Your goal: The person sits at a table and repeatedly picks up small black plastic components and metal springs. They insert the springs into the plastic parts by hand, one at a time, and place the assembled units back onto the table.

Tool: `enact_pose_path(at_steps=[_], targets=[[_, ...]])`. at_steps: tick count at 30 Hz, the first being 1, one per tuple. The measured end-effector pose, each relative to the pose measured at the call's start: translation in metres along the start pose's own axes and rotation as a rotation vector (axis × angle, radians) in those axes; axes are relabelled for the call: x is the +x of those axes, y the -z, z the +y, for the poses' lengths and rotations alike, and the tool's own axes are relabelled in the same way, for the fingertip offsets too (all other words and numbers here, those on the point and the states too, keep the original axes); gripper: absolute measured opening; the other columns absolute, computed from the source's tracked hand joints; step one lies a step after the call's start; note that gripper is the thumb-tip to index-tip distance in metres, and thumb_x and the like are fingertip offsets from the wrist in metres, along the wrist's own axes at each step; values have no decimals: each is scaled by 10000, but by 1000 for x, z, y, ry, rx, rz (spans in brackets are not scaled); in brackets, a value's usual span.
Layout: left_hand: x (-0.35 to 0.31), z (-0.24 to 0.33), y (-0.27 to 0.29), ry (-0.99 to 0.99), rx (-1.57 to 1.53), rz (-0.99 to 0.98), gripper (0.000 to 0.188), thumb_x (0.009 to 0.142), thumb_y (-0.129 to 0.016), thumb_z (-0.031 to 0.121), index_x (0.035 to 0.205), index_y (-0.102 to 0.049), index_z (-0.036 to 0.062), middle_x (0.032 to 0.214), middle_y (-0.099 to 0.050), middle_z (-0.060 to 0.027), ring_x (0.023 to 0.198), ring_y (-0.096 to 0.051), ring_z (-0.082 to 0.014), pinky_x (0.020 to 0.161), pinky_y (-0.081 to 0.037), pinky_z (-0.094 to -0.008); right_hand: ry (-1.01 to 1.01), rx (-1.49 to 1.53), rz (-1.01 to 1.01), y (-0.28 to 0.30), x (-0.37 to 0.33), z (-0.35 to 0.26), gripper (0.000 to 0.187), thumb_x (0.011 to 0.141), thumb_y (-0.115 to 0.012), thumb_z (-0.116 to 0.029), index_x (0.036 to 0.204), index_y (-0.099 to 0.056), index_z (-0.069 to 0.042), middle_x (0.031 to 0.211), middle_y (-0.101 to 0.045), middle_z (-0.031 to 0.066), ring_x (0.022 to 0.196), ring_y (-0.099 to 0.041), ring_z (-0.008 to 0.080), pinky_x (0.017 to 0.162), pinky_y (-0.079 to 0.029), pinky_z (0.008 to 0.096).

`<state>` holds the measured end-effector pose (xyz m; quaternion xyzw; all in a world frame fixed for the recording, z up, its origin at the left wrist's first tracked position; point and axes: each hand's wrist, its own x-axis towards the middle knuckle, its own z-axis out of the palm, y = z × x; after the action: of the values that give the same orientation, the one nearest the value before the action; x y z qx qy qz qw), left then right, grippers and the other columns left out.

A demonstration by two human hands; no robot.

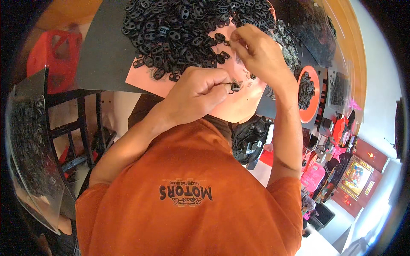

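Observation:
A large pile of black two-hole cord locks covers the far part of a pink sheet in front of me. My left hand is closed in a pinch at the near side of the pile. A small black cord lock part with a metal spring sticks out at its fingertips. Farther right, my right hand has its fingers bent together just beside a few loose cord locks. Whether anything is between its fingertips is hidden. Small springs lie scattered on the sheet between the hands.
A heap of small greyish parts lies right of the pile. Beyond my right forearm stands an orange plate of black pieces. A red plastic stool is at the left, above a clear bag of black parts.

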<state>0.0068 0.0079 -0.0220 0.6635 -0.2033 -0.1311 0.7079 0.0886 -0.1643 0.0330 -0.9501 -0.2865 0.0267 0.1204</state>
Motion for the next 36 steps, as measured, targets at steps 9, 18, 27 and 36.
enact_pose_path(at_steps=[9,18,27,36], targets=[[0,5,0,28,-7,-1,155,832,-507,127,768,-547,-9,623,-482,3,578,-416,-59,511,-336,-247,31,78,5,-20,19,3,212,811,-563,-215,841,-554,-5,796,-604,201,760,-582,394,675,-463,464],[-2,2,1,58,-91,26,150,848,-510,135,770,-553,15,622,-467,35,584,-420,-38,507,-336,-221,-41,273,18,-12,12,-3,270,825,-571,-232,704,-567,9,600,-586,134,530,-568,280,513,-430,389],[0,2,2,121,-370,112,164,880,-509,165,775,-572,56,623,-479,49,566,-426,-24,494,-323,-175,-367,885,8,1,-13,-2,347,896,-532,-262,627,-545,-43,521,-391,-51,484,-323,39,428,-244,233],[5,3,2,112,-438,180,182,877,-511,180,760,-573,55,618,-477,46,540,-403,-21,479,-292,-168,-326,1140,-60,-1,-32,-4,292,902,-491,-175,670,-546,-7,535,-402,-34,466,-288,43,436,-206,214]])
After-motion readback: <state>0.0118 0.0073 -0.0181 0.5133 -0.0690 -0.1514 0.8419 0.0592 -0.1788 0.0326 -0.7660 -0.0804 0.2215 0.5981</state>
